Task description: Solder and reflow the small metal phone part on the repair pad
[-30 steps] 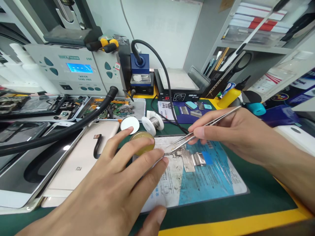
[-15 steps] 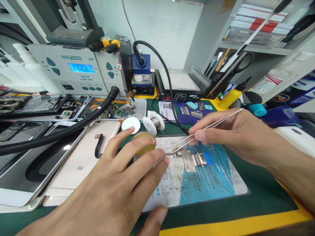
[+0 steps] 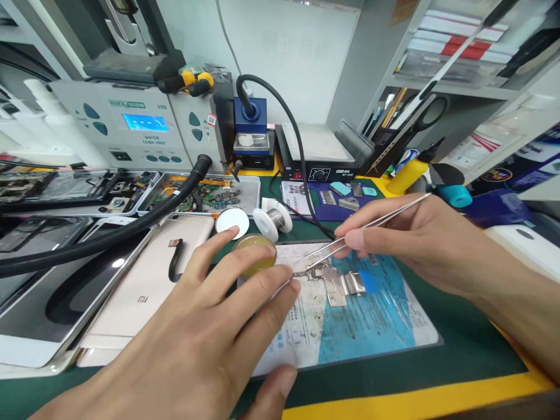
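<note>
My right hand (image 3: pixel 394 239) pinches a pair of metal tweezers (image 3: pixel 367 226), whose tips point down-left to the left end of a narrow phone circuit board (image 3: pixel 315 272). The tips are close together there; whether they grip anything is too small to tell. Metal shields (image 3: pixel 336 287) cover the board's right part. My left hand (image 3: pixel 219 315) spreads its fingers, the index and middle fingertips at the board's left end, hiding part of it. One finger overlaps a round tub of amber paste (image 3: pixel 252 269). Beneath the board lies a blue and white printed mat (image 3: pixel 367 326).
Behind the hands are a solder wire spool (image 3: pixel 275 219) and a round white lid (image 3: pixel 232 222). Phone casings (image 3: pixel 144 286) lie left, crossed by a black hose (image 3: pixel 153 233). At the back stand a hot air station (image 3: pixel 131 131) and a black control unit (image 3: pixel 321 166). A yellow bottle (image 3: pixel 406 177) stands right.
The tweezers' tips have come slightly closer together and shifted a little left along the board. My left hand stays in practically the same place.
</note>
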Demonstrator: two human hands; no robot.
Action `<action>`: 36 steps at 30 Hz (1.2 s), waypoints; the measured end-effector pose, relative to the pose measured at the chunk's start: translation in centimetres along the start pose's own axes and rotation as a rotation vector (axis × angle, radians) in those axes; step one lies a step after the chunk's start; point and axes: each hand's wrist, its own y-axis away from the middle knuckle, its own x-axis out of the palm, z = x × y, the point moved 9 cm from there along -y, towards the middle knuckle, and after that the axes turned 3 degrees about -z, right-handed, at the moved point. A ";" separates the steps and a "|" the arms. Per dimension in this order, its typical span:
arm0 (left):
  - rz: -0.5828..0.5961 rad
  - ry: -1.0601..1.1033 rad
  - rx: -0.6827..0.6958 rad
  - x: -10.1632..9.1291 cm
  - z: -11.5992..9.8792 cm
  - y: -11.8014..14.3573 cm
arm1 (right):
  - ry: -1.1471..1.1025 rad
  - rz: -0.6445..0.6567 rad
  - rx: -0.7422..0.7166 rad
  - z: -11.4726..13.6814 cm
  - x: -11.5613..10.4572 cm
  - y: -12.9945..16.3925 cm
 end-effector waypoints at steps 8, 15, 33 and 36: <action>-0.015 -0.009 0.017 -0.2 -0.4 0.1 | 0.057 -0.029 -0.030 0.0 -0.3 -0.2; -0.020 -0.010 0.017 -0.2 -0.3 0.0 | 0.046 -0.017 -0.037 0.1 -0.1 0.0; -0.018 0.004 -0.007 -0.2 -0.3 0.1 | 0.032 0.003 -0.054 0.4 0.4 0.0; -0.019 0.009 -0.001 0.0 -0.2 0.2 | 0.024 -0.023 -0.059 0.5 0.3 -0.1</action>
